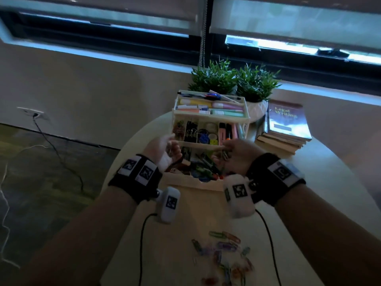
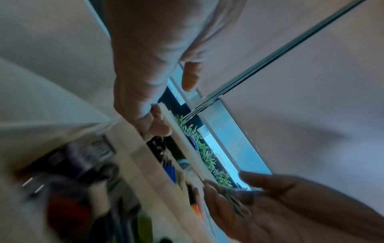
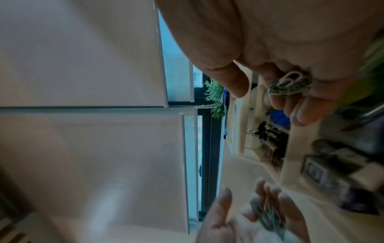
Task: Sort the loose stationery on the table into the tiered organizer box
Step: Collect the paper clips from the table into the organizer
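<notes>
We see the cream plastic tiered organizer box (image 1: pixel 208 129) standing on the round pale worktop (image 1: pixel 321 182), its three trays stepped open. Its top tray holds pastel highlighters and pens; the middle tray is split into compartments with coloured clips, black binder clips (image 3: pixel 268 133), tape rolls and markers; the lowest tray, nearest us, is a blurred jumble of dark and coloured items.

Just in front of the box's middle tray, the left hand (image 1: pixel 165 150) is cupped palm-up, fingers (image 3: pixel 270 194) loosely curled round a small bunch of paper clips lying in the palm. In the left wrist view its fingertips look close against the tray's edge, though we cannot tell whether they touch it. At the right end of the same tray, the right hand (image 1: pixel 237 152) has its fingers (image 3: pixel 299 111) curled round a bunch of green and pale paper clips (image 3: pixel 290 83), thumb held apart.

In front of the box, near the worktop's near edge, lies a loose scatter of coloured paper clips (image 1: pixel 224 252). Behind the box stand two green potted plants (image 1: pixel 233 81), and to its right a stack of books (image 1: pixel 286 129), the top one titled "Legal Writing".
</notes>
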